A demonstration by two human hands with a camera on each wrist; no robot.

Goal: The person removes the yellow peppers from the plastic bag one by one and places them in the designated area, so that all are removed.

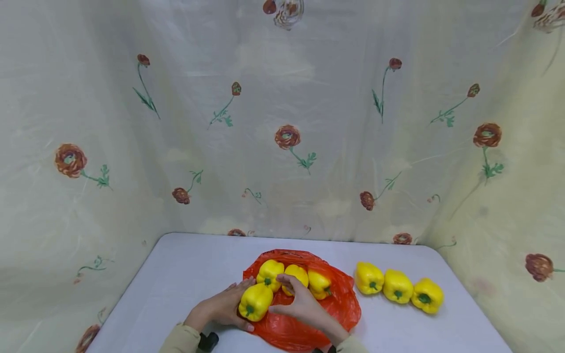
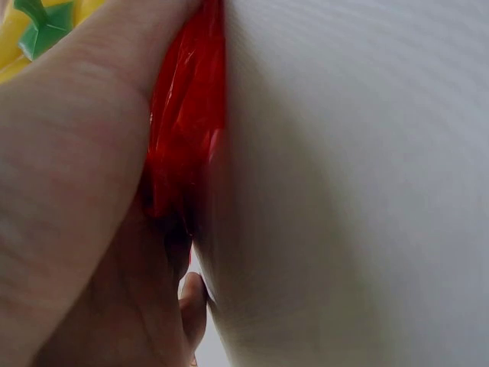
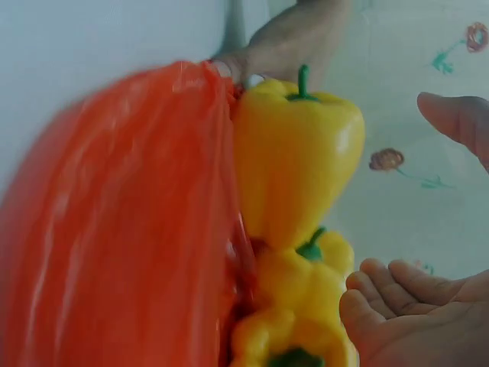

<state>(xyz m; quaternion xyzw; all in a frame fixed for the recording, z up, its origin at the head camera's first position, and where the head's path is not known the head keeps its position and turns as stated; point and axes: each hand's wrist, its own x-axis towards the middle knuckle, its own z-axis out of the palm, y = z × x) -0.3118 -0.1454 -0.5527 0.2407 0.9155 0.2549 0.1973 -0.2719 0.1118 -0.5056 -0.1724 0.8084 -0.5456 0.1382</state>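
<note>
A red plastic bag (image 1: 291, 328) lies on the table, with several yellow bell peppers at its mouth. My left hand (image 1: 222, 306) grips the bag's left edge, its thumb on the near side and fingers on the far side. Against that hand sits the nearest bell pepper (image 1: 256, 300), its green stem facing me. Over the bag, my right hand (image 1: 302, 304) holds nothing; thumb and fingers are bent and well apart, close to the nearest pepper's right side. The right wrist view shows this gap beside the upright pepper (image 3: 298, 160). In the left wrist view, red film (image 2: 187, 115) lies along the thumb.
Three more yellow peppers (image 1: 398, 286) stand in a slanting row on the table's right side. The white table (image 1: 185, 264) has rounded far corners. Floral curtains (image 1: 282, 196) hang behind it and along both sides.
</note>
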